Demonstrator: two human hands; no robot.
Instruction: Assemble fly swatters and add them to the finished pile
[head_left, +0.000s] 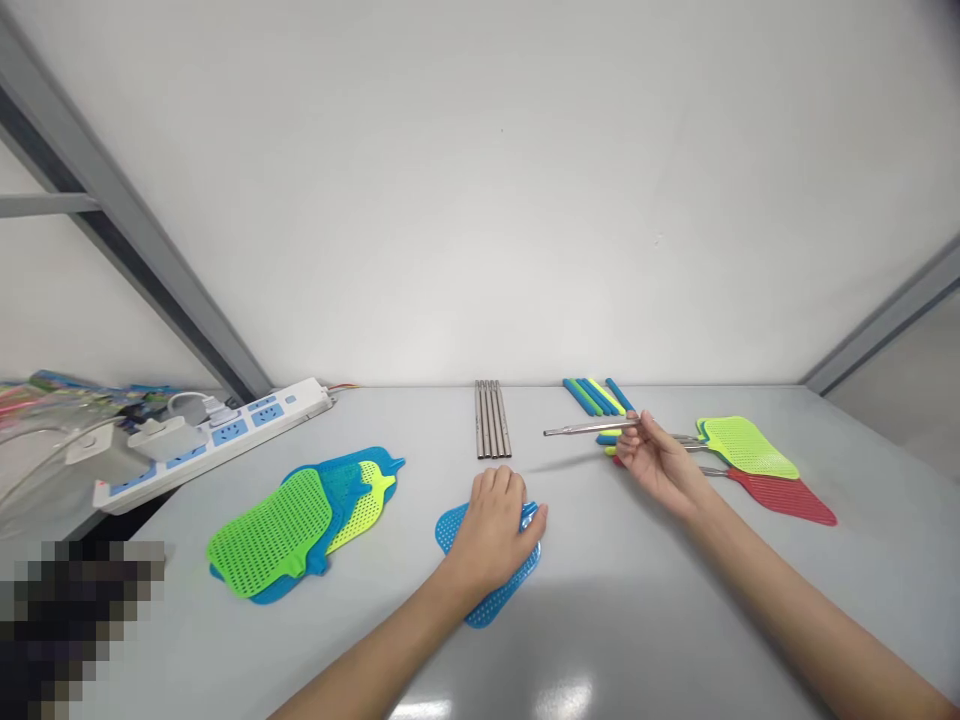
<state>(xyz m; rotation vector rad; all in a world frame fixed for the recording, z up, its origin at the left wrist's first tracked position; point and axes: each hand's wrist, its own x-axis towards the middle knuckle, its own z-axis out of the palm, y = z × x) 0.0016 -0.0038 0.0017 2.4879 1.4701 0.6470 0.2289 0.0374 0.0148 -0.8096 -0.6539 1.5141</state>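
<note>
My left hand [495,530] covers a blue perforated fly swatter head [491,608] on the table, its fingers curled over the head and the thumb at its right edge. Between thumb and fingers of my right hand [654,460] is a metal tube [581,428], held above the table and pointing left. Several similar metal tubes [493,420] lie side by side near the wall. Blue, green and yellow handle grips [592,396] lie behind my right hand. To the left, loose swatter heads [270,535] in green, blue and yellow overlap in a pile.
Fly swatters with metal shafts, their yellow-green [750,447] and red [784,497] heads showing, lie at the right. A white power strip [255,420] with plugs and cables runs along the left table edge, beside plastic-wrapped items [37,430]. A white wall [510,200] closes the back.
</note>
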